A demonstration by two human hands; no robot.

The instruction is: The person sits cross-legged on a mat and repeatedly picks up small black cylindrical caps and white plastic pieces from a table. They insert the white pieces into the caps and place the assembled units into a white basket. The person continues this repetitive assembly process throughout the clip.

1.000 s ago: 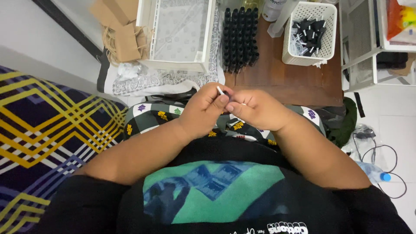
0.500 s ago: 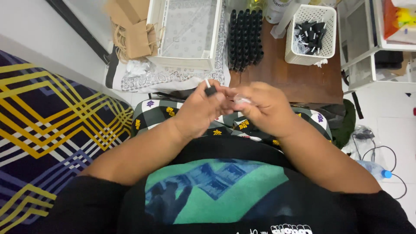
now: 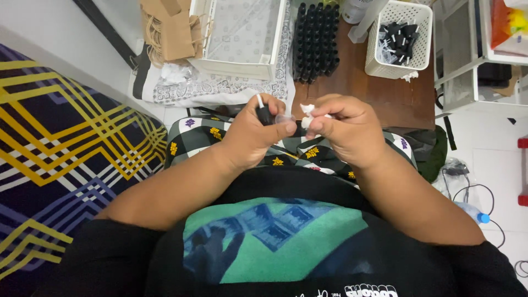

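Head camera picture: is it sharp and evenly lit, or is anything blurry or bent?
Head view: soft, even light with no harsh shadows; the left hand and right hand are fairly sharp, but the small black piece they hold is too small to make out; the edges bow from a wide lens.

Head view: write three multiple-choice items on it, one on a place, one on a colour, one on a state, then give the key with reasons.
1. Where does the white basket stand?
A. on the brown wooden table
B. on the striped mat
C. on the person's lap

2. What colour are the bottles in the block beside the white tray?
A. white
B. black
C. green

3. What is the left hand doing?
A. lying flat on the table
B. hanging empty
C. gripping a small black-capped dropper piece

Key: 1 A, its base sits on the wood at the table's far right. 2 B, all rows look black. 3 C, the fingers close round it, facing the right hand, which pinches a white piece.
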